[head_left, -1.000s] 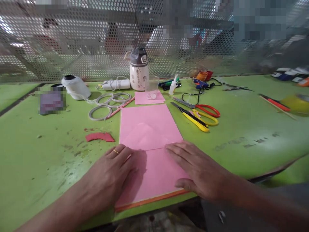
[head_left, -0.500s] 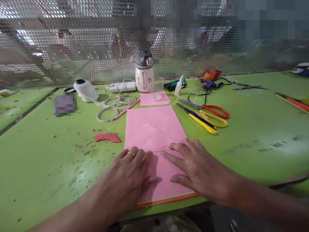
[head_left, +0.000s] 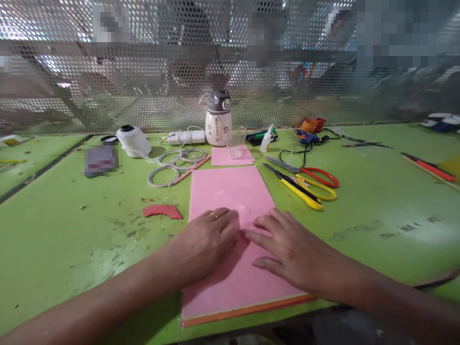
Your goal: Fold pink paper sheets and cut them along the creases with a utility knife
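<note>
A stack of pink paper (head_left: pixel 212 297) with an orange layer at its front edge lies before me. On it rests a thinner piece of pink paper (head_left: pixel 230 201), whose pointed far part shows faintly against the pink below. My left hand (head_left: pixel 210 242), a ring on one finger, lies flat across it with the fingers close together. Opposite, my right hand (head_left: pixel 287 249) touches the paper with fingertips apart and the thumb stretched out. The fingertips of both hands nearly meet at a crease. Part of the thin piece is hidden under my hands.
To the right lie a yellow utility knife (head_left: pixel 296 189) and scissors (head_left: pixel 319 177). Tape rings (head_left: pixel 163 176), a thread cone (head_left: pixel 133 141) and a red paper piece (head_left: pixel 163 211) are left. Behind stand a bottle (head_left: pixel 218 122), a clear cup (head_left: pixel 235 143) and a glue bottle (head_left: pixel 266 140).
My left hand has slid right and away from me over the paper, toward my right hand. The right hand has stayed almost in place. The view has tilted up slightly.
</note>
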Demonstrator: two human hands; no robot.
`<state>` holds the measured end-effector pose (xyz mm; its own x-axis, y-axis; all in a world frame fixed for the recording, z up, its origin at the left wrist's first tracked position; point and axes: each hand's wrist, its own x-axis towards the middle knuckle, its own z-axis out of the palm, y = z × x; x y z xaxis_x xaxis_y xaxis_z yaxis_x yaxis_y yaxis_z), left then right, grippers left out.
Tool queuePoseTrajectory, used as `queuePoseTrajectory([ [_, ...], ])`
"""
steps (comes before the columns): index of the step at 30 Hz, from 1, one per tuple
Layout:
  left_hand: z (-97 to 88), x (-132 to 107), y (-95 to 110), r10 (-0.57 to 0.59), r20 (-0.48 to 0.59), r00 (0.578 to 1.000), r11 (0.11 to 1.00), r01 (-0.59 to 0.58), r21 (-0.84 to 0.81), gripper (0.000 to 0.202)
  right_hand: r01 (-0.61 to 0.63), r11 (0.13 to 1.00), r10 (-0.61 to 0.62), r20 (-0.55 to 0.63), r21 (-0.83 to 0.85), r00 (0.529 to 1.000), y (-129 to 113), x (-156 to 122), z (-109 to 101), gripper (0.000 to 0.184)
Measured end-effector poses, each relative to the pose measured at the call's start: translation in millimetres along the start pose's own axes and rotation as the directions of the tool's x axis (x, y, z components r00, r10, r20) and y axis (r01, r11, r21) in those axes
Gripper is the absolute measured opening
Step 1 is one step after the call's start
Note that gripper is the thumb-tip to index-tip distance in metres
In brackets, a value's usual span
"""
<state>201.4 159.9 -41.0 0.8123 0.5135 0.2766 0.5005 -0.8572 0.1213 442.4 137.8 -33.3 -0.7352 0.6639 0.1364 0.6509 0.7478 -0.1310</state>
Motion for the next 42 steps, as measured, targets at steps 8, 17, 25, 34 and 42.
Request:
queuePoseTrajectory([
  [8, 6.6, -2, 8, 0.003, -0.045, 0.999, 0.998, 0.0, 0.07, 0.02, 0.004, 1.0, -0.004, -0.001, -0.004, 1.0, 3, -2, 5, 0.045],
  [17, 12.5, -16, -9, -0.028, -0.063, 0.998, 1.0, 0.028, -0.004, 0.041, -0.019, 0.997, 0.022, -0.04, 0.081, 0.999, 0, -10, 8, 0.046],
  [25, 1.5, -17, -11, -0.148, -0.096, 0.984, 0.987, 0.142, -0.071, 0.042, -0.047, 0.967, 0.105, -0.221, 0.252, 0.97, 22, -7, 1, 0.026],
  [34, -7.0, -38, 51, -0.277, -0.244, 0.929, 0.955, 0.24, -0.172, 0.019, -0.111, 0.944, 0.129, -0.037, 0.31, 0.991, 49, 79, -11, 0.025],
  [42, -0.1, -46, 64, -0.327, -0.233, 0.916, 0.905, 0.232, -0.357, 0.021, -0.132, 0.862, 0.096, 0.098, 0.489, 0.991, 48, 132, 4, 0.068],
])
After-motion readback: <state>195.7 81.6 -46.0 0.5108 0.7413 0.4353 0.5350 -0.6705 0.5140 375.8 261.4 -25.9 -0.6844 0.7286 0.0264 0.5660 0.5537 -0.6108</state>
